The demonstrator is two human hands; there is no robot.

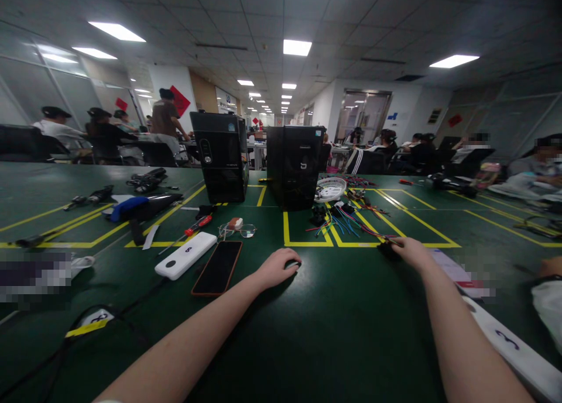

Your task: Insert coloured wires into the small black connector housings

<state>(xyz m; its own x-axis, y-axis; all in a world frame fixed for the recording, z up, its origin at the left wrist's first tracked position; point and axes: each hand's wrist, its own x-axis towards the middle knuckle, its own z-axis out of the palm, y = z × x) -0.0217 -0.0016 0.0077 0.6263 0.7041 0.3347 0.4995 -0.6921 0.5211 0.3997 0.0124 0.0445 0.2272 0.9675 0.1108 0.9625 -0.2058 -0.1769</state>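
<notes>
My left hand (pixel 278 267) rests low over the green table (pixel 333 333), its fingers curled. A small dark thing (pixel 293 264) shows under the thumb and fingers, too hidden to name. Farther right, my right hand (pixel 411 252) pinches a black part (pixel 389 250) at the table surface. Coloured wires (pixel 369 230) run from near it toward a bundle of blue, green and red wires (pixel 345 220). Left of my left hand lie a phone (pixel 218 268) with an orange edge and a white power bank (pixel 187 255) marked 8.
Two black computer towers (pixel 220 163) (pixel 294 166) stand ahead, with a white basket (pixel 330 188) beside the right one. Glasses (pixel 237 230), a red-handled screwdriver (pixel 193 226) and a cable (pixel 132 300) lie at left. A white block (pixel 509 338) lies at right. People sit farther back.
</notes>
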